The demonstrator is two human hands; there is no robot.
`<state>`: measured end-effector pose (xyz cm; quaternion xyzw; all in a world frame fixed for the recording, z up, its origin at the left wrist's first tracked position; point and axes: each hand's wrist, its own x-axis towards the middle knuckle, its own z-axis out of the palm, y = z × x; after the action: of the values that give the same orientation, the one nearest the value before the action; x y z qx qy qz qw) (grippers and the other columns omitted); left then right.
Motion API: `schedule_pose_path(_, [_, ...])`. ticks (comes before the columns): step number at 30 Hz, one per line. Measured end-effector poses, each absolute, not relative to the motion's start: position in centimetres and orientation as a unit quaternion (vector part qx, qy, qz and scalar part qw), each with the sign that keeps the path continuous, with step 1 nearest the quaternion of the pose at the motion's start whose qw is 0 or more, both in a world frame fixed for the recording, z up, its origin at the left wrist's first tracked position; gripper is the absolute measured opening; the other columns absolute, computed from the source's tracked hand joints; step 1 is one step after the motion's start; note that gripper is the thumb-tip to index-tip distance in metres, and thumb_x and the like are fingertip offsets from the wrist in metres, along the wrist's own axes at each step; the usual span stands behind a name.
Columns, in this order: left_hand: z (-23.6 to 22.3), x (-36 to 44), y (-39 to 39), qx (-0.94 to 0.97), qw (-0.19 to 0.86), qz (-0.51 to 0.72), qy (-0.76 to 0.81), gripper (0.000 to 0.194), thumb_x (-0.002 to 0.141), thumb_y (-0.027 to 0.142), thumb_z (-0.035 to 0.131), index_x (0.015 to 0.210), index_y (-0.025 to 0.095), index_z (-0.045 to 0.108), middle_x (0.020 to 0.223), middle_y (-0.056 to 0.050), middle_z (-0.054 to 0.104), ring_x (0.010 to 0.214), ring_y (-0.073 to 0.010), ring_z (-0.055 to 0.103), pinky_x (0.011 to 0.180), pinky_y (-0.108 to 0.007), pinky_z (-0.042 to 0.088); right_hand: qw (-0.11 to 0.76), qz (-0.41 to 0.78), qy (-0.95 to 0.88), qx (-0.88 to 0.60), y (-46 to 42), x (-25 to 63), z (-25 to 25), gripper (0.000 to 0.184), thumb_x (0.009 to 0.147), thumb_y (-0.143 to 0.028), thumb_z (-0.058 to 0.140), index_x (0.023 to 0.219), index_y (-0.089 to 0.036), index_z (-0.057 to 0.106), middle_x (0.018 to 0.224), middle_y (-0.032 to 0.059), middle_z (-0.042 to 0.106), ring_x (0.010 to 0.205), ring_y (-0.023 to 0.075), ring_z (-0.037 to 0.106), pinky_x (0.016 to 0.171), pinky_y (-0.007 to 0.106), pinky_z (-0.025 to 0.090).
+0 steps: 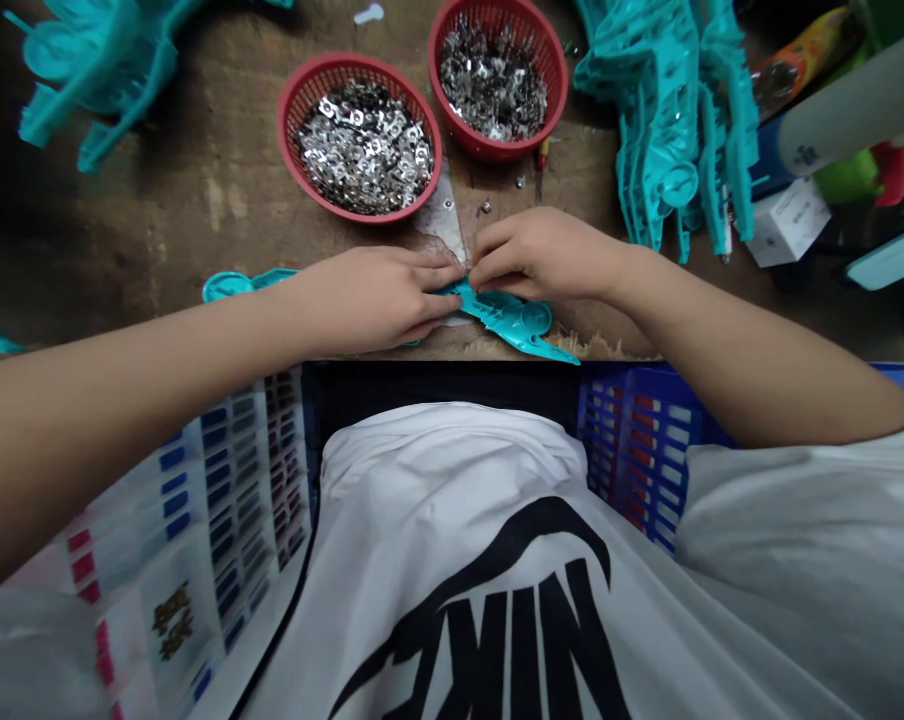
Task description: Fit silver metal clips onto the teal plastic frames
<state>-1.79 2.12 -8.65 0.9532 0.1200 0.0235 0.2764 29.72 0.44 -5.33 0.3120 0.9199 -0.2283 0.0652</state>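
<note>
A turquoise moulded plastic part lies along the front edge of the wooden table. My left hand rests over its middle and hides much of it, with the fingers stretched along the part and holding it. From the other side my right hand reaches in, its fingers pinched together against the part close to my left fingertips. Whatever is between those fingers is hidden. Just beyond my hands stand a red basket of small metal clips and a second red basket of metal pieces.
Turquoise parts are stacked at the right and more lie at upper left. A screwdriver and loose metal bits lie near the baskets. A white box stands at right. Below the table are plastic crates, one blue.
</note>
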Motion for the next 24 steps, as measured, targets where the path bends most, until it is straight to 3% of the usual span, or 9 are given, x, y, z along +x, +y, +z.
schedule_pose_path(3, [-8.5,-1.7,2.2,0.97,0.225,0.003,0.09,0.046,0.122,0.028,0.065,0.159,0.024,0.092,0.183,-0.016,0.08,0.181,-0.0396,0.069,0.158,-0.058,0.054,0.036,-0.228,0.933,0.277,0.6,30.2,-6.2,0.041,0.133,-0.032,0.057,0.141,-0.022,0.096,0.138,0.0078,0.089,0.121,0.025,0.081,0.094,0.037,0.048])
schedule_pose_path(8, [-8.1,-1.5,2.0,0.981,0.176,-0.015,0.077,0.047,0.126,0.03,0.057,0.159,0.023,0.09,0.179,-0.019,0.081,0.177,-0.0403,0.072,0.153,-0.059,0.059,0.061,-0.237,0.923,0.297,0.6,30.0,-5.5,0.042,0.131,-0.035,0.06,0.147,-0.024,0.097,0.145,0.0098,0.092,0.125,0.0298,0.084,0.098,0.04,0.052])
schedule_pose_path(11, [-7.8,-1.4,1.5,0.983,0.155,-0.011,0.093,0.047,0.125,0.028,0.058,0.161,0.027,0.088,0.18,-0.019,0.079,0.169,-0.0412,0.077,0.144,-0.06,0.066,0.072,-0.191,0.886,0.417,1.0,29.7,-3.2,0.043,0.127,-0.035,0.065,0.153,-0.023,0.097,0.147,0.0141,0.095,0.13,0.0361,0.086,0.105,0.045,0.057])
schedule_pose_path(14, [-7.6,-1.2,1.1,0.984,0.144,-0.01,0.106,0.057,0.121,0.022,0.061,0.174,0.03,0.082,0.189,-0.019,0.072,0.169,-0.043,0.076,0.141,-0.061,0.067,0.098,-0.114,0.794,0.589,1.9,30.3,-1.8,0.049,0.12,-0.02,0.063,0.154,-0.01,0.096,0.145,0.0269,0.095,0.132,0.0407,0.086,0.107,0.049,0.056])
schedule_pose_path(16, [-7.4,-1.1,1.0,0.984,0.144,-0.022,0.105,0.061,0.122,0.022,0.061,0.18,0.029,0.078,0.19,-0.019,0.072,0.173,-0.0444,0.073,0.144,-0.063,0.064,0.121,-0.101,0.755,0.636,2.8,31.4,-2.4,0.052,0.114,-0.013,0.062,0.155,-0.005,0.094,0.145,0.0306,0.094,0.133,0.0388,0.084,0.107,0.049,0.053])
schedule_pose_path(20, [-7.3,-1.2,1.3,0.983,0.139,-0.052,0.11,0.06,0.125,0.025,0.06,0.183,0.028,0.077,0.186,-0.017,0.076,0.178,-0.0435,0.069,0.148,-0.063,0.062,0.091,-0.116,0.768,0.623,4.5,34.3,-6.6,0.051,0.112,-0.03,0.07,0.154,-0.012,0.093,0.151,0.0281,0.089,0.127,0.0337,0.077,0.111,0.049,0.054])
schedule_pose_path(24, [-7.1,-1.5,1.7,0.982,0.117,-0.054,0.137,0.059,0.124,0.029,0.057,0.179,0.032,0.08,0.181,-0.013,0.08,0.168,-0.0404,0.077,0.14,-0.06,0.067,0.022,-0.111,0.792,0.6,5.0,36.1,-9.4,0.046,0.108,-0.044,0.07,0.139,-0.025,0.098,0.141,0.0221,0.089,0.12,0.04,0.075,0.107,0.057,0.06])
